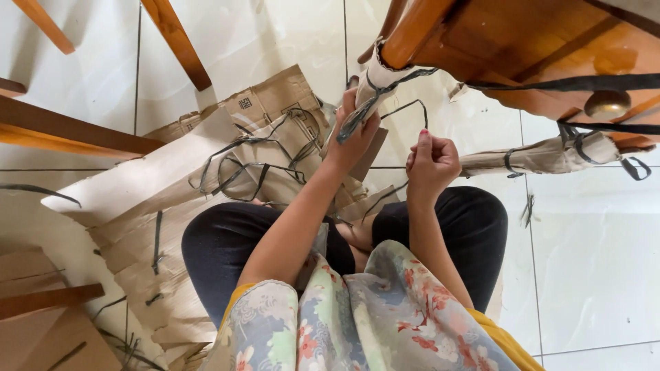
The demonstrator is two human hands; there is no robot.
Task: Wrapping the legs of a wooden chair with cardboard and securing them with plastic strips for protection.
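Left hand (352,134), frame centre, is closed on a dark strap (371,96) around the paper-wrapped leg (385,72) at top centre; right hand (430,161) beside it is fisted, pinching a thin strap end

Floor (591,275): carries all items. Flattened cardboard (137,199): on the floor, left of and before the seated person's knees; loose strapping bands (254,161) lie on top of it. Wrapped furniture leg (385,72): upper centre, beyond the knees, bound with a strap. Left hand (352,141): on that strap, just below the wrapped leg. Right hand (430,161): just right of the left hand, apart from it. Second wrapped leg (543,154): lying crosswise to the right of the hands, under the wooden furniture (550,41) at upper right. Chair legs (175,41): upper left, behind the cardboard.
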